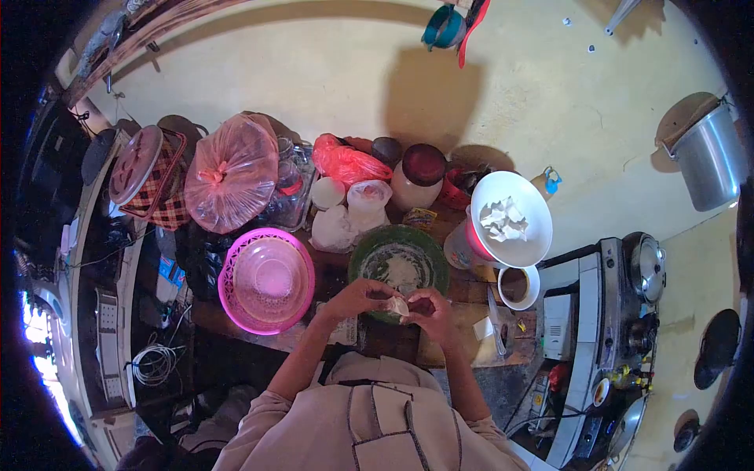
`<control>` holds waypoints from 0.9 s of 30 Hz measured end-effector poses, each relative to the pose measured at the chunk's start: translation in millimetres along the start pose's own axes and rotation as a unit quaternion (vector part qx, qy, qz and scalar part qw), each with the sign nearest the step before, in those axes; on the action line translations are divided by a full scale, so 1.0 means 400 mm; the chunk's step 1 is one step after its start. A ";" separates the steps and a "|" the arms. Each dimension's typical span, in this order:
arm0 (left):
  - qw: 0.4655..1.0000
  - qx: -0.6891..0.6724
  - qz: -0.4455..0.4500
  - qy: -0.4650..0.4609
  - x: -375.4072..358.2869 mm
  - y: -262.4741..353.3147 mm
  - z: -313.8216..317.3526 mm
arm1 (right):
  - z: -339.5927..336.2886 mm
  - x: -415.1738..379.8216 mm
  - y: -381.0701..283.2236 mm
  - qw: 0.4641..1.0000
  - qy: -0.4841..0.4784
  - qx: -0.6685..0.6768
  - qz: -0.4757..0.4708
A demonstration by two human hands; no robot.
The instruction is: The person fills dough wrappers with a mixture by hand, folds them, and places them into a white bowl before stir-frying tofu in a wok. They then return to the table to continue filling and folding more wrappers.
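Your two hands meet just above the near edge of the desk, and between them sits a small pale wrapper (398, 305), thin and folded, held right over the near rim of the green plate (369, 247). Your left hand (357, 298) comes in from the side of the pink basket (236, 275), its fingers curled and pinching one side of the wrapper; your right hand (430, 304) closes on the other side, fingers bunched tight around the fold. The piece looks soft and limp, very light, and likely to tear or stretch if you pull at it, so judge it as something to take by the edges with fingertips only, pressing where the fold closes and not in the middle. It may also be a little sticky or floury, to judge by the white dusting on the plate. Towards the right side of the desk a white bowl (528, 235) holds more pale pieces (503, 220), and just below it stands a cup (518, 286) of dark filling. Along the far edge against the wall sit a jar (416, 177) with a dark lid, a red bag (345, 163), a pink bag (232, 173) and some white bundles (334, 220). A stove (628, 314) stands to the right of the desk.
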State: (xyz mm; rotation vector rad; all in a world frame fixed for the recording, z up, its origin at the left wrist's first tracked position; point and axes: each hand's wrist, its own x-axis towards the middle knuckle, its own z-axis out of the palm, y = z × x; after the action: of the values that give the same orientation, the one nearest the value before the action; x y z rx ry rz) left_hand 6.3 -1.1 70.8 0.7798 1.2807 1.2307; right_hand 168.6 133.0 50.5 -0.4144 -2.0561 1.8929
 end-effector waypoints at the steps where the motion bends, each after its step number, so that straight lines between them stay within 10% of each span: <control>1: 1.000 0.024 -0.004 0.001 -0.002 0.011 0.001 | -0.001 0.000 0.007 1.000 -0.001 0.016 0.000; 10: 0.983 0.151 0.100 0.038 0.008 0.020 0.004 | 0.016 0.009 -0.004 0.989 0.054 0.110 0.087; 13: 0.968 -0.051 0.111 0.221 0.030 -0.022 0.054 | 0.017 0.013 -0.022 0.993 0.086 0.000 0.082; 19: 0.946 -0.137 0.093 0.280 0.020 -0.040 0.105 | 0.047 0.015 -0.011 0.988 0.152 0.009 0.031; 27: 0.927 0.023 0.181 0.327 0.022 -0.042 0.125 | 0.049 0.008 -0.009 0.983 0.170 -0.069 -0.002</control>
State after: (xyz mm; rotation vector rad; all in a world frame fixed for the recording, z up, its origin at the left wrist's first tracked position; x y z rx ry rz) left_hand 57.0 13.0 61.8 0.6779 1.7534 1.8656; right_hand 157.4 116.4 52.9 -0.7140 -1.9570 1.5522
